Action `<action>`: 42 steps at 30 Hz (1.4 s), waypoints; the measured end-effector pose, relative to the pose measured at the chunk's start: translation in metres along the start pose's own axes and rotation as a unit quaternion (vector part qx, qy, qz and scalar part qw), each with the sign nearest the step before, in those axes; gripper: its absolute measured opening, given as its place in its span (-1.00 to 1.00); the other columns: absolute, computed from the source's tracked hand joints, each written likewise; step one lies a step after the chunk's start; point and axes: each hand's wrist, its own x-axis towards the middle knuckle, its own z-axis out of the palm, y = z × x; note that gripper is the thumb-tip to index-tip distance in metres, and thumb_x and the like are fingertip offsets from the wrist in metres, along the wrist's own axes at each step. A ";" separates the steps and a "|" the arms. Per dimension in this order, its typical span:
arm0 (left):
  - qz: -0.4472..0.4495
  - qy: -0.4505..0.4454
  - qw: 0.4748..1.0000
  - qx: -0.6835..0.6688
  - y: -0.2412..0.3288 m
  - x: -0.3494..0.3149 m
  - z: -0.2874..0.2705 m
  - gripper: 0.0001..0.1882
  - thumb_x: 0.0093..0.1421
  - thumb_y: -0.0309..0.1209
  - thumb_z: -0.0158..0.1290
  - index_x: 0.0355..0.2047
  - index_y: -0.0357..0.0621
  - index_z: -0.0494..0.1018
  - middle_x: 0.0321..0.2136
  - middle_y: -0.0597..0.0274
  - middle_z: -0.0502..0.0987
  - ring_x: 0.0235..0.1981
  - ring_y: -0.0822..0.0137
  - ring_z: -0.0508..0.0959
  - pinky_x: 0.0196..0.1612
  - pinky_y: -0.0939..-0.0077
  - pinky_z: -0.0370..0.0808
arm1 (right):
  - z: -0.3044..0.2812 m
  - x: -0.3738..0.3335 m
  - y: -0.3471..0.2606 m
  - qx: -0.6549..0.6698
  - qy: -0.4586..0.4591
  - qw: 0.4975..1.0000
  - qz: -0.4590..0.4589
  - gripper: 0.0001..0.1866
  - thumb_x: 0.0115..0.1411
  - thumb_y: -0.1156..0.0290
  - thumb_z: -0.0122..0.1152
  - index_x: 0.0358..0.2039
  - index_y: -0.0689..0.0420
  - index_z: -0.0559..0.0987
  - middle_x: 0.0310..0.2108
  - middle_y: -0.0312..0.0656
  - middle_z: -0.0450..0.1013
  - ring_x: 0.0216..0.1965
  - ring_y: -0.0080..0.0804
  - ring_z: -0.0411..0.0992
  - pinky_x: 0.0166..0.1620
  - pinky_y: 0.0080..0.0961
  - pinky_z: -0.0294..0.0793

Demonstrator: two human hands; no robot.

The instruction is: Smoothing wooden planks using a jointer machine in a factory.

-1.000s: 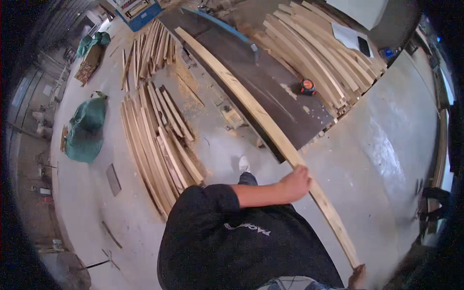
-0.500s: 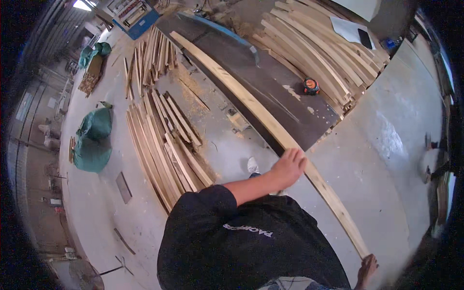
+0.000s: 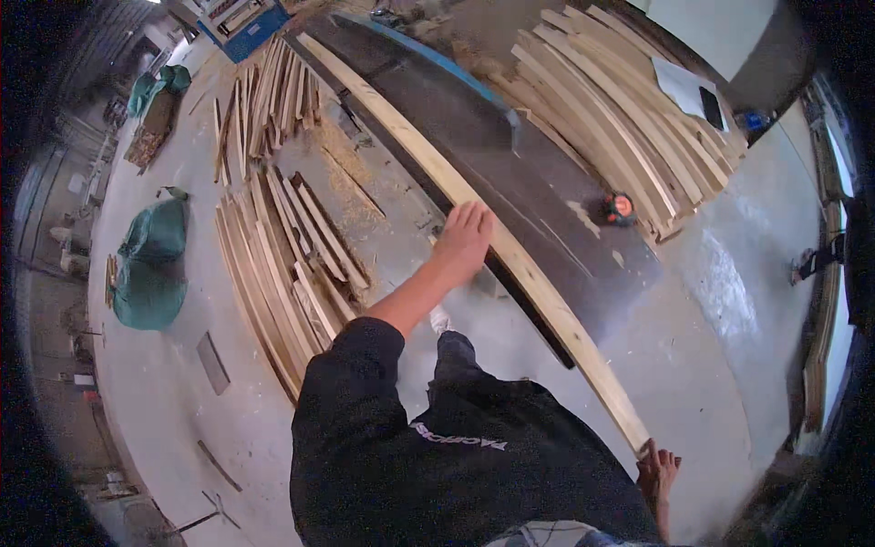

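A long pale wooden board [image 3: 533, 273] runs from the far left of the dark-topped machine table [image 3: 565, 219] toward me on the right. Most of its length lies along the table's left edge, and the near end sticks out past the table. My left hand [image 3: 468, 239] is closed over the board about midway, fingers across its top. At the near end, my right hand [image 3: 658, 469] holds the board's tip low on the right, with some fingers showing beyond it. A blue curved guard or fence [image 3: 447, 64] stands along the table's far side.
Curved wooden strips are stacked at the right [image 3: 629, 118], with an orange-black tape measure [image 3: 620, 208] beside them. More strips lie on the floor in a left pile [image 3: 264, 283]. Green sacks [image 3: 153, 264] stand farther left. A blue machine [image 3: 251, 32] is at the back.
The board has slid away from me along the table, toward the far left. Both my hands have moved that way with it, the left one farther up the picture.
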 end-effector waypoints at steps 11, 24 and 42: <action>-0.119 -0.022 0.993 -0.009 -0.297 0.071 -0.008 -0.49 0.20 -0.47 -0.08 0.17 -0.25 0.21 0.22 -0.02 0.25 0.30 0.02 0.18 0.32 -0.06 0.02 | -0.073 0.235 -0.224 0.058 -0.068 0.995 -0.035 -0.31 0.02 0.30 0.29 0.19 0.16 0.34 -0.34 -0.04 0.39 -0.21 -0.07 0.36 -0.14 -0.12 0.25; -0.316 0.098 0.921 -0.208 -0.254 -0.238 0.104 -0.64 0.23 -0.45 -0.16 0.02 -0.28 0.35 -0.28 -0.17 0.52 -0.31 -0.20 0.51 -0.17 -0.01 0.45 | -0.137 0.561 -0.490 0.023 0.034 0.977 -0.208 -0.35 0.12 0.28 0.12 0.22 0.18 0.24 -0.37 0.10 0.45 -0.37 0.09 0.46 -0.31 0.00 0.42; -0.628 -0.163 0.680 -0.343 -0.105 -0.384 0.118 -0.63 0.28 -0.34 -0.19 -0.03 -0.32 0.41 -0.15 -0.28 0.52 -0.09 -0.18 0.51 -0.03 0.06 0.45 | -0.165 0.785 -0.687 0.092 0.203 0.946 -0.235 -0.64 0.23 0.10 0.00 -0.04 -0.01 0.45 -0.21 0.07 0.43 -0.17 0.09 0.47 -0.16 -0.08 0.52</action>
